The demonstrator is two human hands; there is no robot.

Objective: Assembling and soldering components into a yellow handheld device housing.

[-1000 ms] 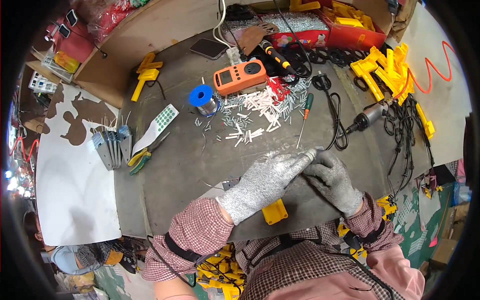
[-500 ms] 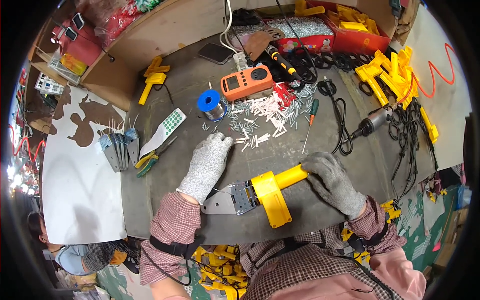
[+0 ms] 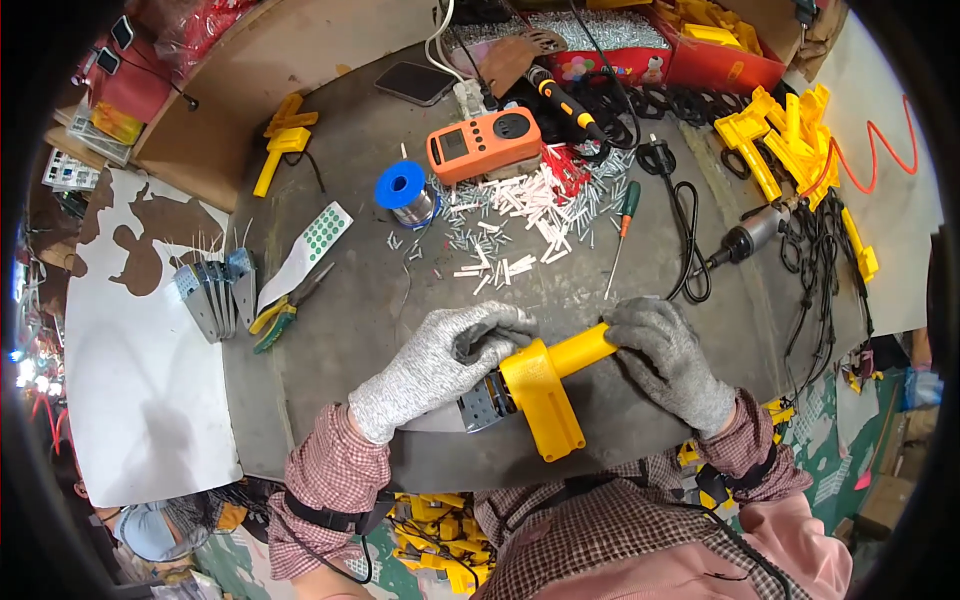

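Observation:
A yellow plastic tool housing [image 3: 540,395] lies on the grey bench near me, its round handle pointing to the upper right. My right hand [image 3: 668,362], in a grey glove, is closed around the end of that handle. At the other end, a flat grey metal plate with a perforated bracket [image 3: 482,408] is joined to the housing. Above this plate is my gloved left hand [image 3: 440,355], hiding part of it. Its thumb and fingers are pinched together beside the housing's upper edge; anything between them is too small to make out.
Loose screws and white sleeves [image 3: 535,215] lie beyond my hands, near a solder spool [image 3: 405,195] and an orange meter [image 3: 485,145]. A screwdriver [image 3: 625,225], a power driver [image 3: 750,238] and black cords are to the right. Pliers [image 3: 278,318] and metal plates [image 3: 212,300] sit left.
My left hand has come back from near the loose screws to the yellow tool housing, fingers now pinched. My right hand stays on the handle. The view has shifted slightly.

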